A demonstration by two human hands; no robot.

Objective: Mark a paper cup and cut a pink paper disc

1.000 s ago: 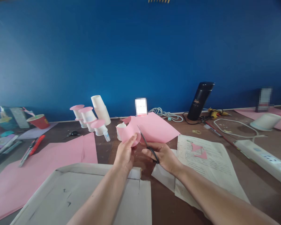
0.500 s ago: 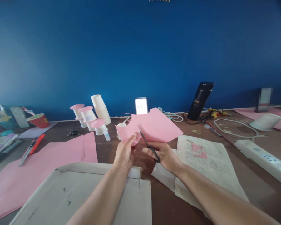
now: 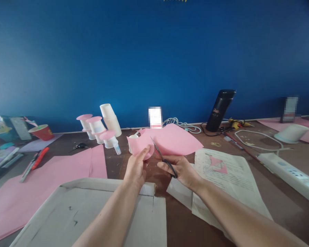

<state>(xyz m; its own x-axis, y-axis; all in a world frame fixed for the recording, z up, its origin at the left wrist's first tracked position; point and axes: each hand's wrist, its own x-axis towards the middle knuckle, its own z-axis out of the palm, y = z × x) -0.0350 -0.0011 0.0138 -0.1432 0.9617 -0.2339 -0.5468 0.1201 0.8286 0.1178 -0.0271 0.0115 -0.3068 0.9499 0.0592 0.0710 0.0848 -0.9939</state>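
A large sheet of pink paper point(image 3: 177, 140) is held up over the middle of the table, its near left part curling. Pinched on that curled part is my left hand point(image 3: 139, 164), thumb on top. My right hand point(image 3: 180, 169) grips black-handled scissors point(image 3: 163, 157), whose blades point up and left into the paper beside my left fingers. Behind the curl, a white paper cup point(image 3: 132, 148) is partly hidden. Left of it stand several paper cups topped with pink discs point(image 3: 107, 134), with a small clear bottle point(image 3: 117, 148) alongside.
A tall stack of paper cups point(image 3: 110, 120) leans near the blue wall. More pink paper point(image 3: 67, 168) lies left under a utility knife point(image 3: 34, 164). Cardboard point(image 3: 92, 209) is in front. To the right are a printed sheet point(image 3: 229, 181), a black flask point(image 3: 220, 111) and a power strip point(image 3: 290, 173).
The far part of the pink sheet has dipped and shifted slightly right, uncovering more of the white cable behind. Both hands stay nearly in place.
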